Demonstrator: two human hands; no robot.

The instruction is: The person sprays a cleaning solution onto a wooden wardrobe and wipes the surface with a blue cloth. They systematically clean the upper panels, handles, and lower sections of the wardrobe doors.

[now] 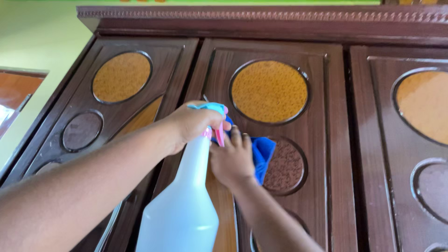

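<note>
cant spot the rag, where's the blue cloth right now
In the head view, the blue cloth is pressed by the right hand against the middle cabinet door, just right of the spray bottle.

The wardrobe (pixel 326 154) is dark brown wood with a visible grain and a glossy, smooth finish that catches the light along its moulded edges. Its round insets (pixel 269 92) look like textured, pebbled amber glass. The spray bottle (pixel 182 205) is smooth, semi-matt translucent plastic with a glossier teal and pink plastic trigger head. The blue cloth (pixel 262 154) looks soft, matt and finely napped.
</note>
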